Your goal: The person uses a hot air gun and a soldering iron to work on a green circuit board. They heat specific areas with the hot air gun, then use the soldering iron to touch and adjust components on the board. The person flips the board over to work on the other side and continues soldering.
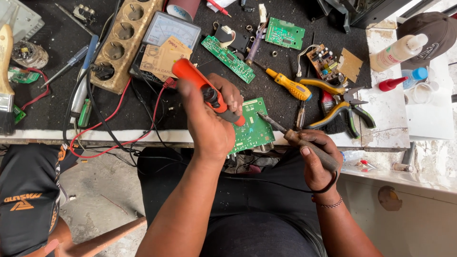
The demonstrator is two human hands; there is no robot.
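your right hand, nearest you, is wrapped tight around the dark handle of a soldering iron, fingers closed on it, with the tip slanting up-left onto the green circuit board. your left hand clamps an orange desoldering pump, fingers curled around its barrel, thumb side hidden; its nozzle points down at the board's left edge, just beside the iron's tip. the board lies at the bench's near edge, between your two hands. this looks like the desoldering step: heat on a joint, pump poised. the next move seems to call for a steady tip and the nozzle close to the melted joint. beyond the board lie a yellow screwdriver and pliers to its right, a long narrow green board behind, an analogue multimeter far left of it.
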